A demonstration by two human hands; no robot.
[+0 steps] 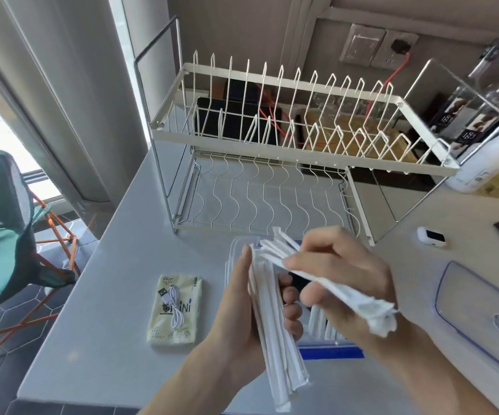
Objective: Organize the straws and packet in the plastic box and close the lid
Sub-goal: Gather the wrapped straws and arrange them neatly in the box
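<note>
With the left hand and right hand each gripping a bundle of wrapped straws above the plastic box, a loosened grip could have spilled straws across the surface.

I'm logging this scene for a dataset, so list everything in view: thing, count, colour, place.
straws: two bundles, white paper-wrapped, one per hand
box: one, clear with blue edge, under the hands
lid: one, clear with blue trim, counter right
packet: one, pale yellow, left of box
cable: one, white, on packet
rack: one, white wire, counter back
bottle: one, white, right of rack
chair: one, teal and orange, floor left
left hand: grips a bundle
right hand: grips a bundle
</note>
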